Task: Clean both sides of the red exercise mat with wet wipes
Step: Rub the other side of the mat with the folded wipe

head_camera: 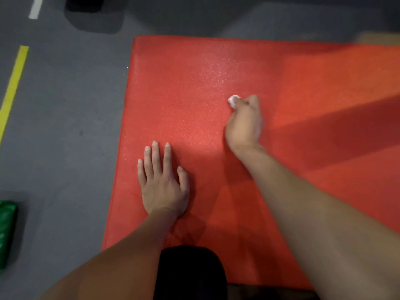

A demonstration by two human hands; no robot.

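A grey floor [65, 126] fills the left and top of the view, and on it lies the red mat [194, 83], flat, its left edge and far edge both in sight, its right side running out of view. Part of the mat's surface glistens under the light, mostly in the middle toward the far edge; bands of shadow cross its right half.

The person leans over the mat's near end, a dark-clad knee [190, 271] low in the middle, resting on the mat's near part. The left hand [162, 185] lies palm down on the mat near its left edge, fingers straight and a little spread, holding nothing. The right hand [244, 120] is farther out, toward the mat's middle, its fingers curled into a fist round a small white wipe [233, 101], a bunched bit of which shows at the knuckles and touches the mat.

On the floor to the left runs a yellow line [13, 89], with a short white line [35, 7] beyond it. At the left edge sits a green packet [6, 232], well apart from the mat.
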